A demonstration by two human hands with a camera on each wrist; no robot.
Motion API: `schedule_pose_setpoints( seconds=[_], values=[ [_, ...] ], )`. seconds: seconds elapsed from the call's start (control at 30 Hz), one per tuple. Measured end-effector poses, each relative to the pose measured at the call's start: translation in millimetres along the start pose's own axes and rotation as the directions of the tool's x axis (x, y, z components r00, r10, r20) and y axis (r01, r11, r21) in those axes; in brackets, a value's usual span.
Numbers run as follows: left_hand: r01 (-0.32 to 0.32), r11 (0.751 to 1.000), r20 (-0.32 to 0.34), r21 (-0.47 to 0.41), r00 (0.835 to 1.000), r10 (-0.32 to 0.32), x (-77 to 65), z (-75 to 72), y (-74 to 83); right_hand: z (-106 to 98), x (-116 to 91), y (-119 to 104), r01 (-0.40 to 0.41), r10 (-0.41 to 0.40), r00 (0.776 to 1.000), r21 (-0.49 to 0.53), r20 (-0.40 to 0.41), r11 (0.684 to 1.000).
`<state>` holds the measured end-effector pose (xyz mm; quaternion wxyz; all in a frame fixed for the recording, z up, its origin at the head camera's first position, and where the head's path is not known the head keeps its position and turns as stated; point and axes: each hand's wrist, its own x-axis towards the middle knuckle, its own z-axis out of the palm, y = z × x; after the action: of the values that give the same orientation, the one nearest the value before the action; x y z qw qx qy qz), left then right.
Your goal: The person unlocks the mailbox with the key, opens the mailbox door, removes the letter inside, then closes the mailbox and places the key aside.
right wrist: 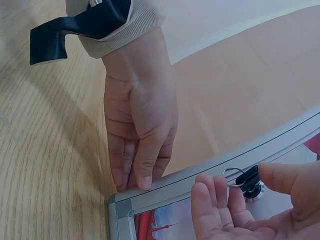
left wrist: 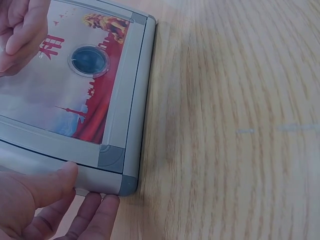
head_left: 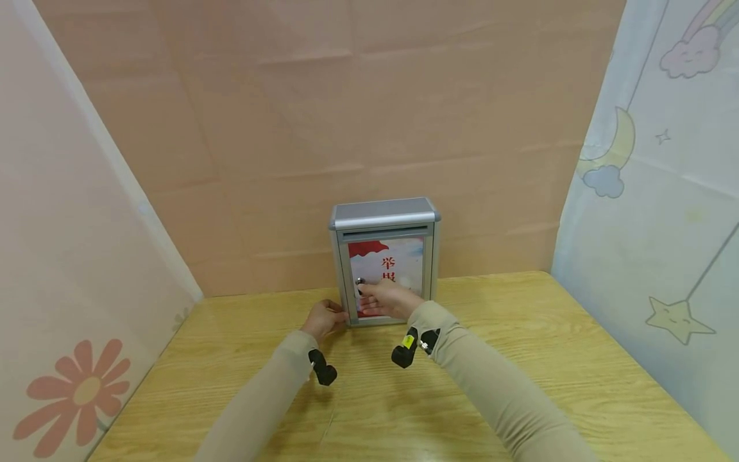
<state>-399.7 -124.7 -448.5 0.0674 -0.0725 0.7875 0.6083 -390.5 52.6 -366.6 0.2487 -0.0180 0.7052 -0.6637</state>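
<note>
A silver-grey metal letter box [head_left: 381,210] stands upright, with a slot near its top and a printed red-and-white front door [head_left: 412,260]. A key [right wrist: 248,177] with a black head and a metal ring sits in the lock at the door's left side. My right hand [head_left: 389,299] pinches that key between thumb and index finger, its other fingers loosely bent before the door. Low on the box's left side, my left hand [head_left: 325,319] holds the edge, the thumb nearer the front and the fingers further back. The box's back is hidden.
The box stands on a wood-grain table [head_left: 496,385], close to a peach backdrop [head_left: 375,128]. A round window [left wrist: 90,60] shows low on the door. Patterned cloth panels flank the table, a flower [head_left: 81,391] on the left and a star [head_left: 680,319] on the right.
</note>
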Motion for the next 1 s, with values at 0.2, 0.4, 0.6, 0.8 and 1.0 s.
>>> schedule_pose_setpoints(
  seconds=[0.2,0.4,0.6,0.8,1.0],
  values=[
    [-0.005,1.000,0.002,-0.008,1.000,0.005,-0.1,1.4,0.1,-1,-4,0,0.006,-0.006,1.000,0.003,0.014,1.000],
    [-0.020,1.000,0.008,0.011,1.000,0.020,-3.3,4.2,1.7,-7,-11,6,0.020,-0.020,0.999,-0.005,0.039,1.000],
    [-0.024,0.999,0.011,0.039,1.000,0.024,-2.7,5.5,1.4,-11,-18,12,0.022,-0.022,0.999,0.003,0.048,1.000],
    [-0.021,0.999,0.008,0.030,1.000,0.020,-2.5,5.8,0.4,-17,-29,17,0.054,-0.050,0.995,-0.036,0.086,0.998],
    [-0.006,0.999,-0.005,0.043,1.000,0.006,-2.9,5.9,1.4,-29,-40,23,0.113,-0.096,0.974,-0.072,0.203,0.991]
  ],
)
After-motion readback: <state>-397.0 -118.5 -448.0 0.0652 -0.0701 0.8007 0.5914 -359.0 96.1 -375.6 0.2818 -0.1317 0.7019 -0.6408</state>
